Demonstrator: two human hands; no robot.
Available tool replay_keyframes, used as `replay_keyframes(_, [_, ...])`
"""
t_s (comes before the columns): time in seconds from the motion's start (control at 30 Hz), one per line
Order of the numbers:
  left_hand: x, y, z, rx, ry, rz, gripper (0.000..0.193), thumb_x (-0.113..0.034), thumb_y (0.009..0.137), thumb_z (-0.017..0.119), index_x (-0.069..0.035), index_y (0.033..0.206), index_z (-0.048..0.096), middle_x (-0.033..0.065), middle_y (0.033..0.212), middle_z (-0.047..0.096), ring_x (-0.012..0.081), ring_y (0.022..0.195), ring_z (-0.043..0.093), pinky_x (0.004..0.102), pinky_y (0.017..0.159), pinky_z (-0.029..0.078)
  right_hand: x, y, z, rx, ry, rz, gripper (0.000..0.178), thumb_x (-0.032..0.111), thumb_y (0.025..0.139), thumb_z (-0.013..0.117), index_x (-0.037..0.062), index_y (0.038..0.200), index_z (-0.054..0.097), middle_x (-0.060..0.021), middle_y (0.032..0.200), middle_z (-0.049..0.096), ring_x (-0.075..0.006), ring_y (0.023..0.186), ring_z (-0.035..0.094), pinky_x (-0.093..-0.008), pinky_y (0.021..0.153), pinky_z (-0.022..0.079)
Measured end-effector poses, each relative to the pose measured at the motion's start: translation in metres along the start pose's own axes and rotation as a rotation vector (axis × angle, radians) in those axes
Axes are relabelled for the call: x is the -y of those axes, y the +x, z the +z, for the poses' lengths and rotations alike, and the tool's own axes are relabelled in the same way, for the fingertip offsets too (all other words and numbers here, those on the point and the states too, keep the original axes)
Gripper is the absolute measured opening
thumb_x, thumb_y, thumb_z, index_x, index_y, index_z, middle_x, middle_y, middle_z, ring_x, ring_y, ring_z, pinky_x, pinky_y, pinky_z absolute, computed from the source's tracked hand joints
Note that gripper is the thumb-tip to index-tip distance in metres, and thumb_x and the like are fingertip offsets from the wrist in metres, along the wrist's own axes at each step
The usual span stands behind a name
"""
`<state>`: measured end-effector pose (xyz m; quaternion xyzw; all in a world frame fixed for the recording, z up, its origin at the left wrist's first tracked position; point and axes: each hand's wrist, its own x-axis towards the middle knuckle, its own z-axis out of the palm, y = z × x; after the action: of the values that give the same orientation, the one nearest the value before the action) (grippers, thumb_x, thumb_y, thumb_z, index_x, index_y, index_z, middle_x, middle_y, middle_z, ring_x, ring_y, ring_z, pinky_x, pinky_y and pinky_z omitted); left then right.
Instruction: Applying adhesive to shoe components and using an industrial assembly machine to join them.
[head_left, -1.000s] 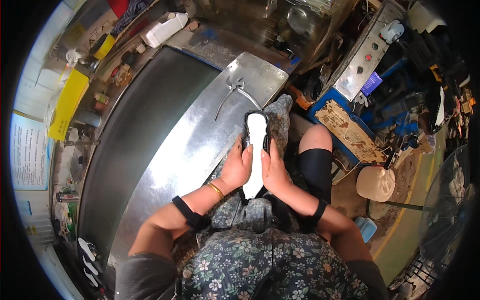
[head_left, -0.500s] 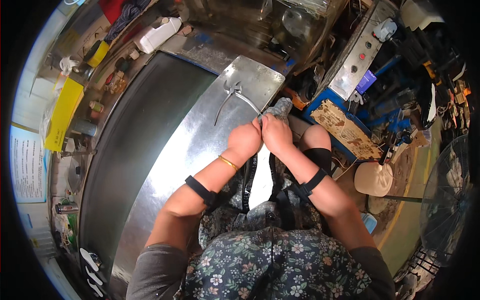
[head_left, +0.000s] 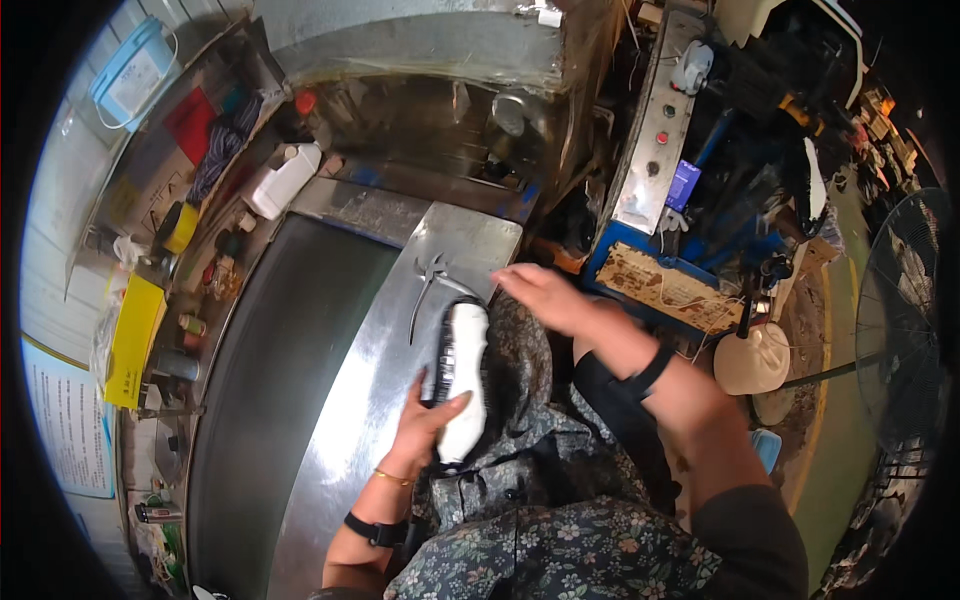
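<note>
A dark shoe upper with a white insole [head_left: 463,375] lies sole side up along the edge of the metal plate, next to my lap. My left hand [head_left: 418,425] grips it near its close end, the thumb across the white insole and the fingers round the left side. Off the far right end of the shoe, my right hand [head_left: 540,295] hangs slightly blurred, fingers stretched out, apart from the shoe. Metal pincers [head_left: 432,272] rest with handles spread on the plate, just beyond the shoe, whose far end overlaps one handle.
The shiny metal plate [head_left: 335,440] borders a dark conveyor belt [head_left: 290,340] on my left. Past the belt, a shelf carries a white jug [head_left: 283,182] and a yellow box [head_left: 133,340]. At right stand a blue machine with a button panel [head_left: 655,130], a beige container [head_left: 752,358] and a fan [head_left: 905,320].
My hands were together at the shoe's far end; they have parted. The left now grips the near part, the right is off to the right. The shoe shifted left and the view tilted up.
</note>
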<state>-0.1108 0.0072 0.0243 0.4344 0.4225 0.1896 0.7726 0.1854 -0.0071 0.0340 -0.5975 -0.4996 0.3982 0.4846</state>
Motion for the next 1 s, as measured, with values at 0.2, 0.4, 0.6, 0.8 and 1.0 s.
replay_keyframes(0.2, [0.014,-0.020,-0.037,-0.494,1.094,0.423,0.113,-0.028,0.076,0.086,0.006,0.155,0.014,0.0396,0.146,0.038,0.0467,0.136,0.044,0.0486,0.110,0.039,0.036,-0.062,-0.267,-0.359,-0.829,-0.095,0.026,0.018,0.093,0.063,0.0022,0.111,0.072,-0.0158,0.099,0.073,-0.0243,0.094,0.070,-0.0355,0.087,0.053])
replay_keyframes(0.4, [0.080,-0.053,-0.037,-0.384,1.500,0.422,0.058,-0.026,0.090,0.068,-0.001,0.141,0.051,0.0283,0.156,0.032,0.0500,0.147,0.023,0.0626,0.119,0.018,0.030,-0.139,-0.501,-0.993,-1.274,0.655,0.101,0.049,0.075,0.073,0.0173,0.159,0.029,-0.0254,0.158,0.035,-0.0409,0.141,0.042,-0.0470,0.113,0.037])
replay_keyframes(0.6, [0.055,-0.049,0.000,-0.105,0.954,0.668,0.028,-0.013,0.093,0.064,-0.001,0.119,0.067,0.0195,0.125,0.067,0.0371,0.116,0.063,0.0413,0.098,0.052,-0.001,-0.157,-0.429,-1.284,-1.615,0.103,0.076,0.036,0.084,0.075,0.0102,0.149,0.047,-0.0283,0.142,0.050,-0.0418,0.132,0.050,-0.0473,0.108,0.040])
replay_keyframes(0.8, [0.005,0.022,0.077,0.106,0.361,0.481,0.044,-0.029,0.105,0.056,-0.002,0.141,0.055,0.0064,0.131,0.064,0.0146,0.120,0.057,0.0310,0.103,0.045,0.025,-0.138,-0.119,-0.777,-0.503,-0.369,0.082,0.001,0.068,0.080,0.0026,0.144,0.049,-0.0175,0.149,0.047,-0.0319,0.139,0.043,-0.0440,0.117,0.031])
replay_keyframes(1.0, [-0.050,0.066,0.073,-0.227,-0.550,0.162,0.071,-0.070,0.097,0.043,-0.005,0.110,0.067,0.0089,0.097,0.072,0.0209,0.083,0.070,0.0374,0.079,0.058,0.021,-0.153,0.050,-0.100,-0.464,-0.329,0.082,0.025,0.078,0.083,0.0026,0.147,0.044,-0.0280,0.150,0.041,-0.0386,0.127,0.052,-0.0466,0.104,0.043])
